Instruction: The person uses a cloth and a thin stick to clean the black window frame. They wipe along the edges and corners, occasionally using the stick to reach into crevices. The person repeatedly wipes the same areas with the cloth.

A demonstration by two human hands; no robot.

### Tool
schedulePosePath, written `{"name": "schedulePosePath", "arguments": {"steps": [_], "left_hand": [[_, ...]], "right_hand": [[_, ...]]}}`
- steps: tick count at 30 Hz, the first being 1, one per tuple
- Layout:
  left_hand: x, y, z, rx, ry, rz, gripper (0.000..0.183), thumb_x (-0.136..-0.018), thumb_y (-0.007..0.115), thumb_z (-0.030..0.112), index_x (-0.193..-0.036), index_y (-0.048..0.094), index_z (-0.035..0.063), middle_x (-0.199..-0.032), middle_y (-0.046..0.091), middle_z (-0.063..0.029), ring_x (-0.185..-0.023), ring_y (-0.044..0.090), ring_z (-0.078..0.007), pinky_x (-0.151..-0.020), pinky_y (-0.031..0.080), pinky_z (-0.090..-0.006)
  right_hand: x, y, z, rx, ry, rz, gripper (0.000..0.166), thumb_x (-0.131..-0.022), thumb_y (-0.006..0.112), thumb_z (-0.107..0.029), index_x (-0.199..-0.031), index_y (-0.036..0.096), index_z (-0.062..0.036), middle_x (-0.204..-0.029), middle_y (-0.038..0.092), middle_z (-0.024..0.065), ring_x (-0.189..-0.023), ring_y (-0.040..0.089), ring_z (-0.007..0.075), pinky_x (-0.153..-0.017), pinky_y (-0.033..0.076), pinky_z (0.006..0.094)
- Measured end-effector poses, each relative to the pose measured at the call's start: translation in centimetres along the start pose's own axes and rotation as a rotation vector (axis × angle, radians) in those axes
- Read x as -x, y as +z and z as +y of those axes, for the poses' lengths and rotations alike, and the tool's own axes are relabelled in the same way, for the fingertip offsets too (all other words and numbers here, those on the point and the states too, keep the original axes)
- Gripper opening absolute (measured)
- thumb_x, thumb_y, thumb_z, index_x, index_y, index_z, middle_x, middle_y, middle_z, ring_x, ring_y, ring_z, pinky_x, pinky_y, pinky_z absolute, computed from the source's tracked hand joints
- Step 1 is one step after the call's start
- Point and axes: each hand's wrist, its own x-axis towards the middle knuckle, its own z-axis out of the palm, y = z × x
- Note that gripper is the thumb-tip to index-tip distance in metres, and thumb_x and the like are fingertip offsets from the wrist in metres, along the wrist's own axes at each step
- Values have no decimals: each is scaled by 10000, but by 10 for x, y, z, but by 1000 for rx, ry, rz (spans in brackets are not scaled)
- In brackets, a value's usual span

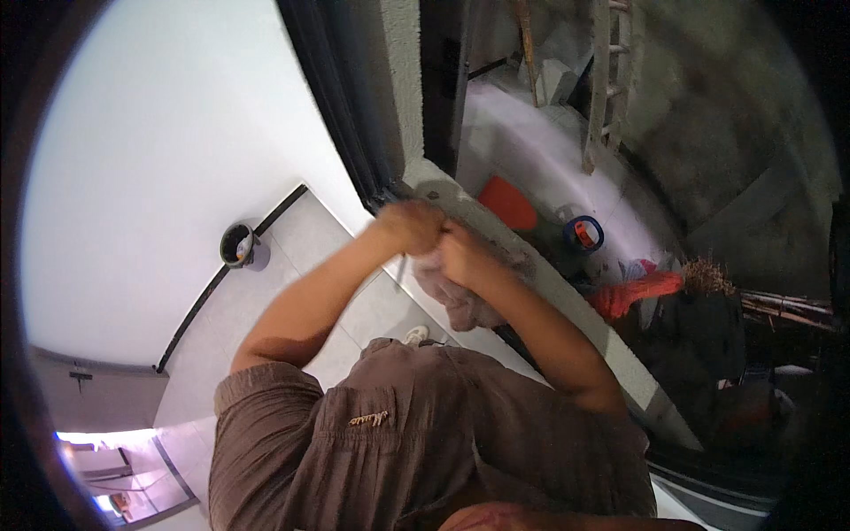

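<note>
My left hand (413,224) and my right hand (459,255) meet above a window sill, beside the lower corner of a dark window frame (345,99). A pinkish-grey cloth (458,302) hangs bunched beneath my right hand, which is closed on it. Both hands are blurred. The fingers of my left hand rest close against the right one, and whether they also grip the cloth is hidden. Under the hands runs the rough, stained concrete sill (571,292).
At the left wall stands a bucket (239,245) with things inside. Beyond the sill are a red-orange object (508,202), a blue ring-shaped item (584,233), a wooden ladder (607,79), a red cloth-like bundle (637,292) and a twig broom (707,277).
</note>
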Motion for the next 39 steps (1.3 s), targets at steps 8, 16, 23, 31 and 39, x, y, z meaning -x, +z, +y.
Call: {"name": "schedulePosePath", "arguments": {"steps": [8, 16, 23, 31, 39], "left_hand": [[39, -2, 8, 221, -40, 59, 248, -755, 565, 152, -901, 660, -25, -904, 655, -240, -891, 645, -371, -786, 522, -426], [96, -40, -77, 418, 31, 62, 247, -792, 560, 93, -980, 671, -22, -884, 658, -230, -826, 643, -358, -732, 507, -403], [154, 4, -97, 728, -183, 124, 294, -800, 582, 31, -1081, 666, 7, -655, 602, -124, -579, 530, -125, -546, 429, -299], [149, 29, -95, 855, -234, 141, 316, -802, 535, 45, -1100, 636, 14, -598, 439, -146, -569, 424, -126, -555, 422, -311], [150, 44, -104, 1160, -325, 140, 285, -837, 526, 47, -1077, 646, -51, -500, 444, 28, -411, 394, -49, -384, 305, -248]], "right_hand": [[23, -74, -14, -233, 261, 76, 215, -752, 653, -139, -953, 616, -73, -972, 583, 132, -932, 579, 320, -779, 472, 420], [-29, -38, -10, -259, 307, 200, 190, -754, 672, -121, -903, 571, -59, -938, 584, 107, -856, 589, 274, -700, 486, 380], [-83, -11, 21, -1019, 348, 111, 189, -774, 700, -96, -890, 559, -49, -772, 600, 17, -716, 563, 97, -635, 464, 257], [-119, 8, 11, -356, 428, 243, 194, -891, 502, -202, -909, 585, -27, -947, 616, 185, -856, 588, 359, -752, 462, 460], [-118, 19, -2, 64, -52, 132, 198, -807, 568, -172, -928, 642, -34, -1011, 577, 140, -895, 616, 309, -697, 540, 397]]}}
